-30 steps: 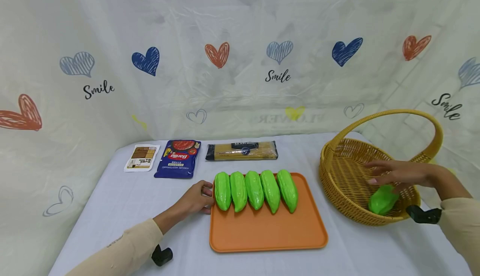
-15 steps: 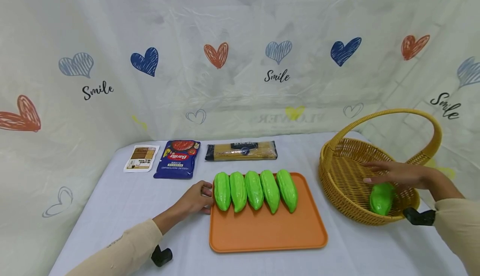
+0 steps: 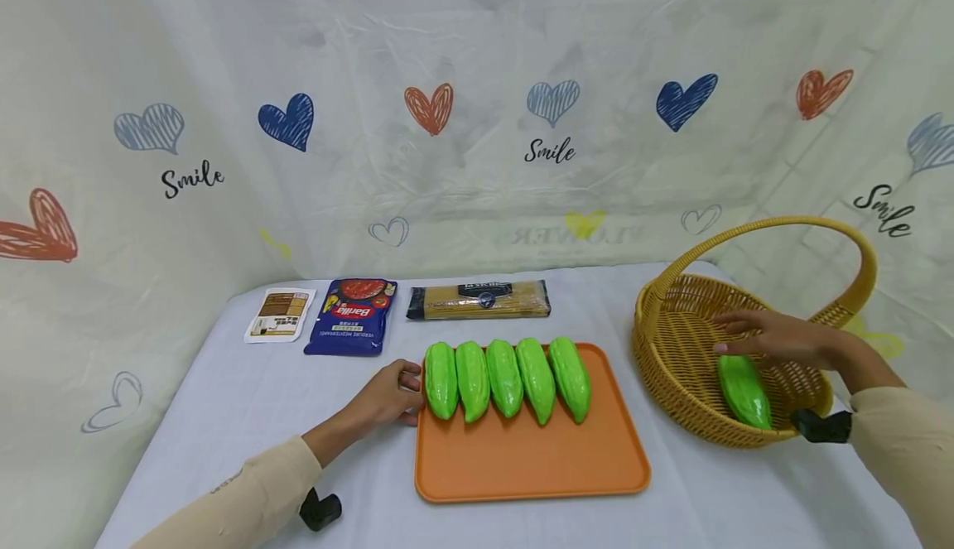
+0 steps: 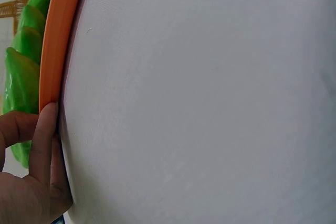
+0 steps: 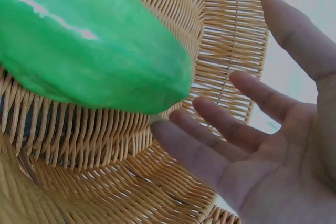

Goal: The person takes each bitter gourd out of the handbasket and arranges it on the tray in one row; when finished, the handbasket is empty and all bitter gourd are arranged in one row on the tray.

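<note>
In the head view my left hand (image 3: pixel 387 395) holds the left rim of an orange tray (image 3: pixel 532 462). The left wrist view shows its fingers (image 4: pixel 44 145) on both sides of that rim. Several glossy green, ridged, gourd-like vegetables (image 3: pixel 505 378) lie in a row along the tray's far half; their exact kind is unclear. At right, my right hand (image 3: pixel 782 338) hovers inside a wicker basket (image 3: pixel 678 383), fingers spread. One more green gourd-like vegetable (image 3: pixel 745 392) lies on the basket floor, partly under the hand. In the right wrist view no fingers are wrapped around this vegetable (image 5: pixel 94 45).
Behind the tray lies a pack of spaghetti (image 3: pixel 479 300). To its left are a blue sauce pouch (image 3: pixel 352 317) and a small white-and-brown packet (image 3: pixel 280 315). The basket's tall arched handle (image 3: pixel 775 222) rises above the right hand. A printed curtain (image 3: pixel 477 185) hangs behind the table.
The vegetable in the basket has swung round, its far end now pointing leftward. My right hand has shifted slightly left above it. The left hand and the tray stay in place.
</note>
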Available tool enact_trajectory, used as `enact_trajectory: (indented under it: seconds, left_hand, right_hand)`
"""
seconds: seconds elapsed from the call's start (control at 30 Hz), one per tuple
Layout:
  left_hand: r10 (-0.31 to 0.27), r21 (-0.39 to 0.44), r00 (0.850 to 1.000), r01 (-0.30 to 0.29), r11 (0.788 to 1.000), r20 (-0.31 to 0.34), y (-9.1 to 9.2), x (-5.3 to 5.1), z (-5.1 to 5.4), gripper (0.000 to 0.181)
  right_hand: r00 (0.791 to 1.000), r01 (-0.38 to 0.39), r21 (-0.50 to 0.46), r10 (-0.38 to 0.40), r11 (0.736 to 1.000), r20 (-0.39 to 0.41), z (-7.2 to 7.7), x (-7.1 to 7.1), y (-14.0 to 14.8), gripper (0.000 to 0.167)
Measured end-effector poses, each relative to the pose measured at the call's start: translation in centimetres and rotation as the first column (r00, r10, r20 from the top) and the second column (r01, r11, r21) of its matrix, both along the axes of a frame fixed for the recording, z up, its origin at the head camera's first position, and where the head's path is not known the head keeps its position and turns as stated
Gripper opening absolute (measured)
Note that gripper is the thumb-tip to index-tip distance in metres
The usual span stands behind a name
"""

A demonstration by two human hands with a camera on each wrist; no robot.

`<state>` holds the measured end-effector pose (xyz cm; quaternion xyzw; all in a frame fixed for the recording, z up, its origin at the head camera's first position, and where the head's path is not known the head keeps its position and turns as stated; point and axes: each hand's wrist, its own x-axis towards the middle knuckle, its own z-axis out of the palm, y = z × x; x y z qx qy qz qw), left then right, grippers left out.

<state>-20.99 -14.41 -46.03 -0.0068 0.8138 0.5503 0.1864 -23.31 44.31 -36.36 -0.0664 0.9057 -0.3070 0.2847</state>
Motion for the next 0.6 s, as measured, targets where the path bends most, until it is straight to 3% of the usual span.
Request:
enact_trajectory:
  seconds: [0.23, 0.6]
  left_hand:
    - [0.004, -0.005, 1.000, -0.004, 1.000, 0.005, 0.0, -0.1, -0.1, 0.057]
    - [0.008, 0.000, 1.000, -0.008, 1.000, 0.013, 0.0, -0.1, -0.2, 0.058]
  right_hand:
    - [0.999, 0.002, -0.089, 0.002, 0.996, 0.041, -0.1, -0.6, -0.2, 0.080]
    - [0.994, -0.010, -0.104, 0.021, 0.995, 0.109, -0.3, -1.9, 0.0, 0.071]
